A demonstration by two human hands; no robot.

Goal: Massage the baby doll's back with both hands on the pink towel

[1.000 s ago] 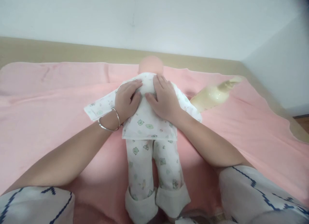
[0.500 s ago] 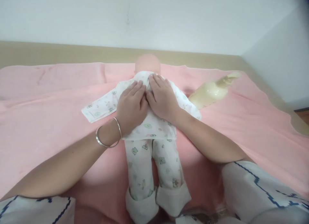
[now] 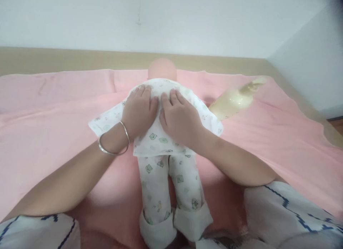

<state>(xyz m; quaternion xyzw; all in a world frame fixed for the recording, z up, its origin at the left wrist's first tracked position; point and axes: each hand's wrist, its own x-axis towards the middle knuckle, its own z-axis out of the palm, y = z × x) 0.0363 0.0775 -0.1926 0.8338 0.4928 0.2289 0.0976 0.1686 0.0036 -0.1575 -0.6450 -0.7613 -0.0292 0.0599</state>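
A baby doll lies face down in front of me, its head toward the wall. It wears a white printed top and matching trousers with turned-up cuffs. Flat on the left side of its back rests my left hand, fingers stretched out, a silver bangle at the wrist. My right hand lies on the right side of the back, fingers extended. A narrow strip of the top shows between the two thumbs. Neither hand grips anything.
Under the doll spreads a pink cloth on a tan surface. Right of the doll lies a glossy yellowish object with a narrow, tapering end, its kind unclear. A pale wall stands behind.
My hands have moved apart, the left one outward to the left and the right one slightly down. Cloth that was bunched near the collar now lies smoother.
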